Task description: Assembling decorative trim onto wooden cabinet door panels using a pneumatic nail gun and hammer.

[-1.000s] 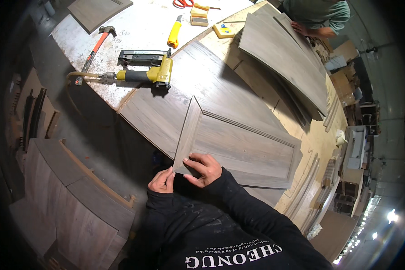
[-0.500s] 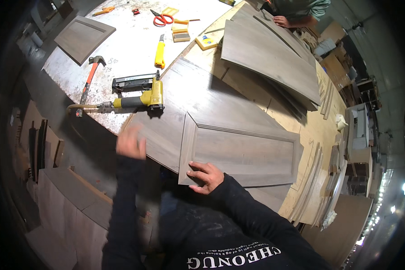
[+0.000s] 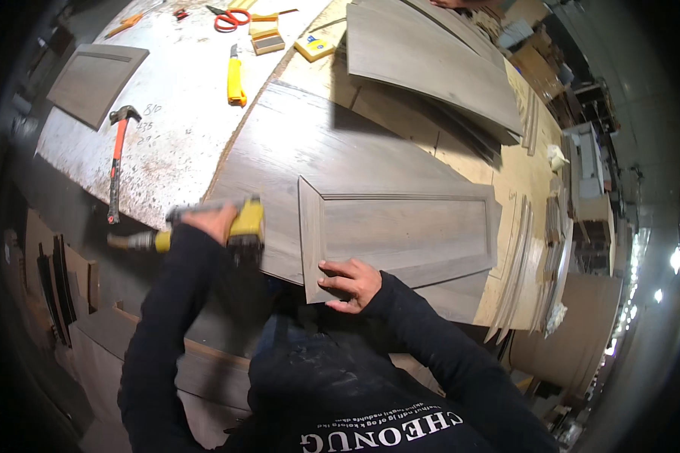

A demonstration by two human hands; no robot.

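Observation:
My left hand (image 3: pixel 213 220) is wrapped round a yellow and black nail gun (image 3: pixel 247 226), which hangs above the table's front edge, smeared by motion. A hose fitting shows at its left end. My right hand (image 3: pixel 357 284) lies with fingers spread on the lower left corner of a grey-brown wooden panel door (image 3: pixel 408 230), its thumb near the front edge. The door has a moulded frame and rests on a larger flat grey board (image 3: pixel 279 143). Left of the nail gun, a claw hammer (image 3: pixel 119 155) with a red and black handle lies on the white worktop (image 3: pixel 174 143).
A yellow utility knife (image 3: pixel 236 79), red-handled scissors (image 3: pixel 229 19), small yellow boxes (image 3: pixel 314 47) and a small panel (image 3: pixel 98 81) lie farther back. Stacked panels (image 3: pixel 434 68) stand at the far right, thin wood strips (image 3: pixel 515 257) nearer. Another person's hand (image 3: pixel 452 3) shows at the top edge.
My left hand, empty before, has taken hold of the nail gun and brought it off the worktop toward me. My right hand stays on the panel door. The view has shifted.

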